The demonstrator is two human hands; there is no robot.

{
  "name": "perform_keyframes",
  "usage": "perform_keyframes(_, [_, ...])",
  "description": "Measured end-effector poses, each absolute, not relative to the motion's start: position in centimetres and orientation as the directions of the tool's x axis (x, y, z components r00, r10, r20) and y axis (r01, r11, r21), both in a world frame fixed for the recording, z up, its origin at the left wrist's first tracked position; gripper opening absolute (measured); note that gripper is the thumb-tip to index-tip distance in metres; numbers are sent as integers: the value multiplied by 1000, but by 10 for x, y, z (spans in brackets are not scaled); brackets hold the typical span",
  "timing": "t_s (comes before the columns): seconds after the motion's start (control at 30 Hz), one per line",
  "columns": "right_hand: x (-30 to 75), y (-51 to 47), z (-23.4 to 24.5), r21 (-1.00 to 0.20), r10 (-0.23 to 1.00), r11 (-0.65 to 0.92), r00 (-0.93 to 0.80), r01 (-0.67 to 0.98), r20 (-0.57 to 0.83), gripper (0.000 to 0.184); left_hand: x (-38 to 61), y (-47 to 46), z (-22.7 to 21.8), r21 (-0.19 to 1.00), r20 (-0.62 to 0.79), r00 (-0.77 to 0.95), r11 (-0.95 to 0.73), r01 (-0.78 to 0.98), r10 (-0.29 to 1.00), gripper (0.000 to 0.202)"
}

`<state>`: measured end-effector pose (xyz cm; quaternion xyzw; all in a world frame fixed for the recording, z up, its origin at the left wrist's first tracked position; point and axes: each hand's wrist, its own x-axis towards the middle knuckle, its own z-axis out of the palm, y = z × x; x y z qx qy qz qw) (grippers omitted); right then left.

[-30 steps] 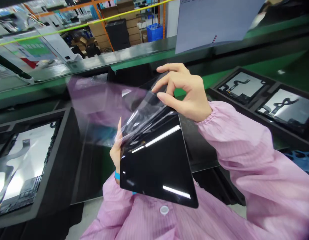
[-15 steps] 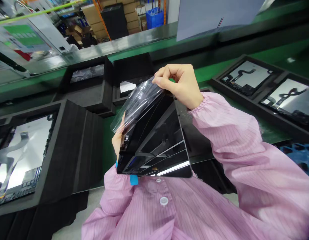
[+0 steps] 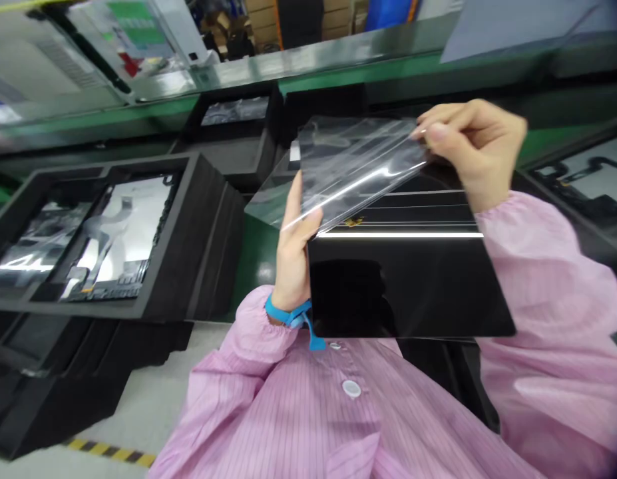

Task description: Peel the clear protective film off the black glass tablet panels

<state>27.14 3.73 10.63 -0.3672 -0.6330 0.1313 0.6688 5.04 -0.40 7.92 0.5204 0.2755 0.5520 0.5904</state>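
Observation:
A glossy black screen panel (image 3: 408, 286) is held up in front of my chest, its face reflecting a bright light strip. My left hand (image 3: 294, 256) grips the panel at its left edge, fingers partly behind the film and a blue strap round the wrist. A clear plastic film (image 3: 358, 166) lifts off the upper left of the panel, creased and folded over. My right hand (image 3: 478, 146) pinches the film's right end between thumb and fingers, close to the panel's upper right corner. Whether it also touches the panel I cannot tell.
Stacked black foam trays (image 3: 183, 246) holding device parts with flat cables stand on the left. Another foam tray (image 3: 238, 143) sits farther back, and one with parts (image 3: 588, 179) lies at the right. A metal ledge (image 3: 298, 63) runs along the back of the green bench.
The film is peeled farther from the panel and now folds across its upper left. My right hand has moved right in the view; the panel is more level, and my view has shifted left.

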Motion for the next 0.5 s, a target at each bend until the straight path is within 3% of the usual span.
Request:
perform_keyframes(0.17, [270,31,111,-620,607,742,137,254,783,35,52,-6,87,915,259,225,-164,-369,939,47])
perform_keyframes(0.3, [268,28,113,-655,650,702,124,279,749,31,52,-7,92,900,254,206,-152,-409,945,48])
perform_keyframes(0.4, [268,29,111,-667,659,688,139,285,739,31,52,-6,93,887,185,246,-54,-458,951,54])
perform_keyframes(0.5, [272,23,106,-735,739,613,120,288,663,34,44,-3,93,874,34,360,148,-463,932,64])
